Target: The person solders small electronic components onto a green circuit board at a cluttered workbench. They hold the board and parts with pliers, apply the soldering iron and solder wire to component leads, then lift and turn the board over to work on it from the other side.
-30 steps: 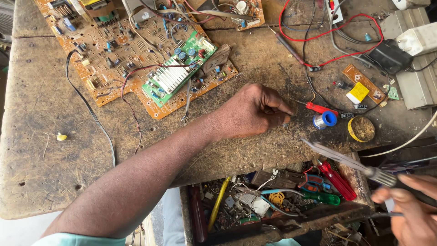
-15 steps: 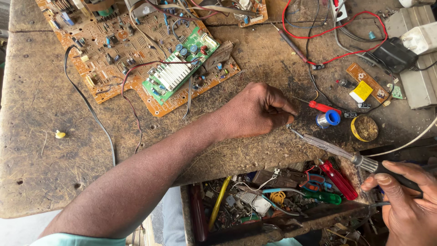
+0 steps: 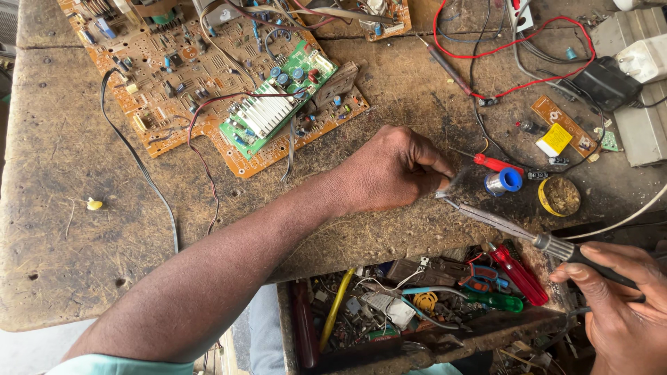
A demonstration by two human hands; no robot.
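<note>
**Iron Tip Meets Pinched Part on Scarred Bench**

Where the worn, pitted wooden bench (image 3: 62,208) fills the middle of the frame, the left hand (image 3: 389,170) rests knuckles up, its fingers (image 3: 434,167) pinched tightly round something too small to make out. The right hand (image 3: 622,305), at lower right, wraps its fingers closed about the dark handle of a slim metal soldering iron (image 3: 500,223), whose tip reaches the left fingertips. Just right of them lie a blue-capped solder spool (image 3: 504,182) and a round yellow tin (image 3: 560,196). A green board (image 3: 278,97) with ribbed heatsink sits upper centre; an open drawer (image 3: 417,312) of tangled tools lies below.
</note>
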